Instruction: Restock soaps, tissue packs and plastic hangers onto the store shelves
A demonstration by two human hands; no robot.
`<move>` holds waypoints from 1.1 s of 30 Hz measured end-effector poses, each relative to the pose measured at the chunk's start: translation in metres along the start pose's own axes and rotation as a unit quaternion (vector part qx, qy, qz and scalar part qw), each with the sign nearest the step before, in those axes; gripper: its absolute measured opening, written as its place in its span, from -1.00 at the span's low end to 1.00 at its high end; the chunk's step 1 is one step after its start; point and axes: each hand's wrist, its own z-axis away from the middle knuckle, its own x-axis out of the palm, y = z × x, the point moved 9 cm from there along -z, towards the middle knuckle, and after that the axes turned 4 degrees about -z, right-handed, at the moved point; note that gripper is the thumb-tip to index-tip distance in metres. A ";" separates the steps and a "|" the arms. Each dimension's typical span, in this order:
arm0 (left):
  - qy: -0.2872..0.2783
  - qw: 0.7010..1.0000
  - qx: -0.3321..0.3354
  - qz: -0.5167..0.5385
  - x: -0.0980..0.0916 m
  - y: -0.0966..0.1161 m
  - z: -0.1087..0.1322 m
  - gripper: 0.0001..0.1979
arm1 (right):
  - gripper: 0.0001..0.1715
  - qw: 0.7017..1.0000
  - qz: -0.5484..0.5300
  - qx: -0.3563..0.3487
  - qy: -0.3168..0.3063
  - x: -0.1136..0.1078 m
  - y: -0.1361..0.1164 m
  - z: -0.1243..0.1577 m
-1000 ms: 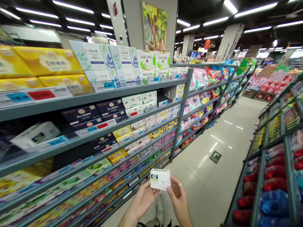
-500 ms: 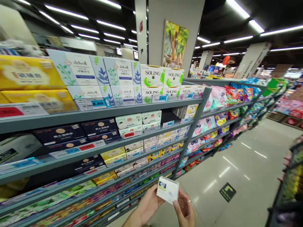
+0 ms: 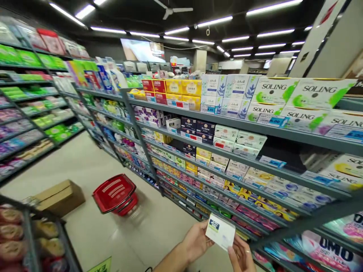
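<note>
A small white box [image 3: 220, 231] with a blue and dark label at one corner sits tilted in front of me, near the bottom of the view. My left hand [image 3: 197, 241] grips its left side, and my right hand [image 3: 241, 257] holds its lower right edge. Its underside and back are hidden by my fingers and its angle. Both hands are close to the lower end of a grey metal shelf unit [image 3: 306, 215] stocked with boxed goods.
A red plastic shopping basket [image 3: 115, 194] stands on the pale tiled floor [image 3: 113, 241] beside a cardboard box [image 3: 59, 198]. SOLING tissue boxes [image 3: 320, 92] fill the top shelf at right. OMO detergent bags [image 3: 329, 249] lie low right. Another shelf unit [image 3: 28, 113] lines the aisle's left.
My head has turned left, bringing the basket and cardboard box into view while the shelves shift right. Both hands still hold the white box, now tilted slightly more.
</note>
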 end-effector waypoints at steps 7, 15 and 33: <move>0.094 0.945 0.249 -0.192 -0.014 0.029 0.060 -0.48 | -0.45 0.993 -0.042 0.027 -0.103 0.031 -0.013 0.023; 0.081 0.831 0.408 -0.369 0.069 0.090 0.067 -0.40 | -0.51 0.996 -0.009 -0.065 -0.067 0.030 -0.102 0.001; -0.102 0.611 0.570 -0.541 0.377 0.167 0.021 -0.65 | -0.58 0.893 0.260 -0.362 -0.064 -0.010 -0.348 -0.192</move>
